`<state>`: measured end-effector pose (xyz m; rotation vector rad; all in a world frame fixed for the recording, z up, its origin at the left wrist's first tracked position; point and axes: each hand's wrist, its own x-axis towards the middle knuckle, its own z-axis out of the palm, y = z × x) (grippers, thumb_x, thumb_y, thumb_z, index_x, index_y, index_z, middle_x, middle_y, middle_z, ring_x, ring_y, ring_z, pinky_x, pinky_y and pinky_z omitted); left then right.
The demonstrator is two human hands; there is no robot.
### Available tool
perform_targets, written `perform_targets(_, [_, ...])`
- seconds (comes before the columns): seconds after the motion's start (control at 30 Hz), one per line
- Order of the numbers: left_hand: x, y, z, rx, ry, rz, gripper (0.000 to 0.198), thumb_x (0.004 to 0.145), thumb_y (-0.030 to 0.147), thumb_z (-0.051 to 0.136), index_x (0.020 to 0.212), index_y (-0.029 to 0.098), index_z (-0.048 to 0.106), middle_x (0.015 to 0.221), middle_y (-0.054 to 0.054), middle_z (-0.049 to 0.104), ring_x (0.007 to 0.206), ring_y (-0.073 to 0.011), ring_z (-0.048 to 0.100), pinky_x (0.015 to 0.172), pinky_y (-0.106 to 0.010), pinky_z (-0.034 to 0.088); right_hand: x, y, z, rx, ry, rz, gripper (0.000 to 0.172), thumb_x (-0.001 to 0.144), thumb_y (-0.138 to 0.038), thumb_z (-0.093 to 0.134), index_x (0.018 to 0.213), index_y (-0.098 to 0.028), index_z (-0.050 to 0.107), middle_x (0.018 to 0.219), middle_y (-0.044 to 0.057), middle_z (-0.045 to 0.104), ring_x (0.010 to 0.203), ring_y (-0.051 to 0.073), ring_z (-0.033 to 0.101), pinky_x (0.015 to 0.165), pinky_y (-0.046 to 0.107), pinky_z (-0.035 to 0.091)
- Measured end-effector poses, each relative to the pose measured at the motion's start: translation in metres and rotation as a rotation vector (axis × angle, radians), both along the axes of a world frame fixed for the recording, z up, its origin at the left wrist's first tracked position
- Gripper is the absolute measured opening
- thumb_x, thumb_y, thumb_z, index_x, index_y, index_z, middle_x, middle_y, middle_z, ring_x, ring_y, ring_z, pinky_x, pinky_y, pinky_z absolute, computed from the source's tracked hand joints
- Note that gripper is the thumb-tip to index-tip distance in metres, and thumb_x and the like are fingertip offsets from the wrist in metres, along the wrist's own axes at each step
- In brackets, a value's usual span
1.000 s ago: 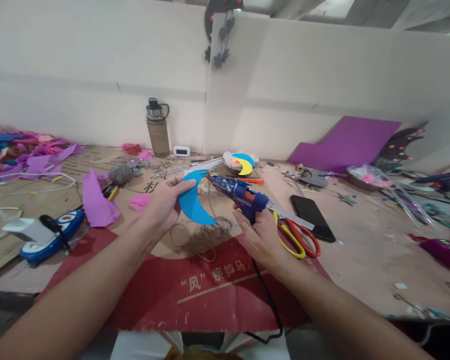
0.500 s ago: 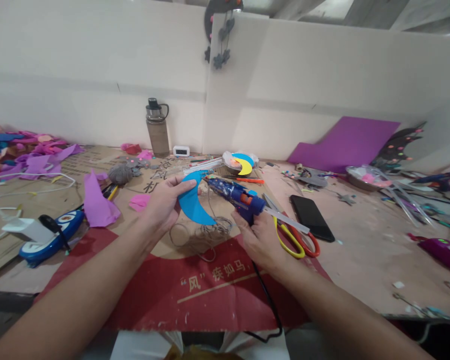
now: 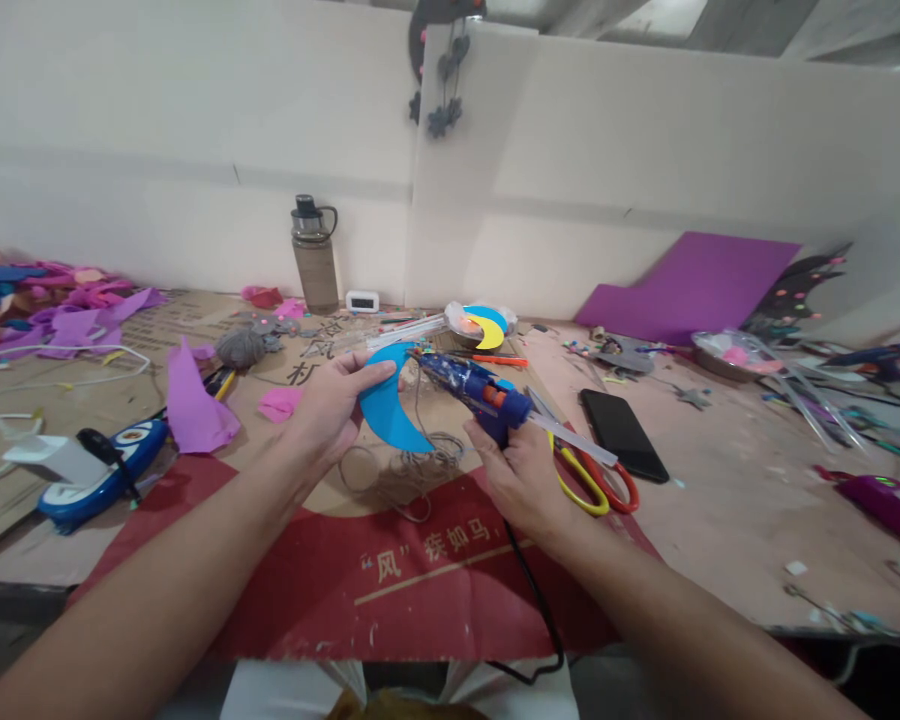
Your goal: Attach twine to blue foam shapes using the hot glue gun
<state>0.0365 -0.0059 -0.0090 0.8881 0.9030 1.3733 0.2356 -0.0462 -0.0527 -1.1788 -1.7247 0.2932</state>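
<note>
Pinched in my left hand (image 3: 341, 400) is a blue crescent moon cutout (image 3: 391, 412), its thumb lying across the front face. My right hand (image 3: 521, 475) grips a blue glue gun (image 3: 465, 388) by the handle. A clear glue stick (image 3: 576, 440) sticks out of the gun's back end. The gun's nozzle points left at the crescent's upper tip; whether they touch I cannot tell. Below the crescent, a tangle of grey yarn (image 3: 435, 455) lies on the printed cardboard (image 3: 300, 590).
Scissors (image 3: 592, 480) with yellow and red handles and a black phone (image 3: 624, 435) lie right of my right hand. At the back stand a water bottle (image 3: 316, 260) and a bowl holding a yellow crescent (image 3: 487, 330). A blue power strip (image 3: 105, 470) is at left.
The crescent and the glue gun's nozzle have shifted very slightly. Both hands keep their grips.
</note>
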Motion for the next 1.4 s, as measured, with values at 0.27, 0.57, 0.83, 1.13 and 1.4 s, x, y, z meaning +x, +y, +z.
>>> perform_targets(0.27, [0.002,0.0,-0.003,0.05,0.068,0.006,0.03,0.052,0.025,0.085,0.069,0.014,0.064,0.065,-0.002,0.068,0.058,-0.0129,0.063,0.055,-0.023,0.05,-0.002,0.001,0.0,0.014,0.002,0.01,0.026,0.088,-0.035,0.05,0.102,-0.017,0.062,0.102,0.012,0.066,0.096,0.027,0.061,0.089,0.044,0.048])
perform_targets(0.57, [0.0,0.001,-0.011,0.211,0.244,0.09,0.027,0.06,0.032,0.081,0.071,0.016,0.062,0.067,-0.002,0.068,0.06,-0.0131,0.062,0.054,-0.022,0.047,0.002,0.001,-0.002,0.015,0.017,-0.007,0.028,0.088,-0.035,0.051,0.106,-0.016,0.059,0.102,0.013,0.066,0.096,0.027,0.061,0.088,0.045,0.048])
perform_targets(0.83, [0.0,-0.003,-0.005,0.222,0.24,0.116,0.025,0.06,0.03,0.08,0.07,0.016,0.062,0.067,-0.002,0.069,0.059,-0.0132,0.063,0.055,-0.022,0.048,0.0,-0.003,0.003,-0.008,0.015,-0.028,0.022,0.088,-0.035,0.05,0.097,-0.018,0.059,0.086,0.009,0.065,0.091,0.027,0.061,0.081,0.044,0.05])
perform_targets(1.13, [0.002,-0.004,-0.001,0.153,0.09,0.066,0.028,0.056,0.026,0.084,0.07,0.015,0.061,0.065,-0.001,0.069,0.06,-0.0131,0.064,0.057,-0.022,0.052,0.002,-0.002,-0.007,0.037,-0.042,0.037,0.031,0.09,-0.035,0.05,0.114,-0.017,0.057,0.106,0.012,0.066,0.101,0.026,0.06,0.092,0.043,0.046])
perform_targets(1.4, [-0.002,0.001,0.003,0.018,-0.032,0.034,0.024,0.055,0.02,0.083,0.065,0.016,0.062,0.061,0.0,0.067,0.055,-0.0104,0.061,0.054,-0.02,0.051,0.003,-0.003,-0.002,0.093,-0.061,0.015,0.028,0.09,-0.034,0.05,0.113,-0.02,0.059,0.106,0.011,0.066,0.101,0.026,0.06,0.093,0.045,0.045])
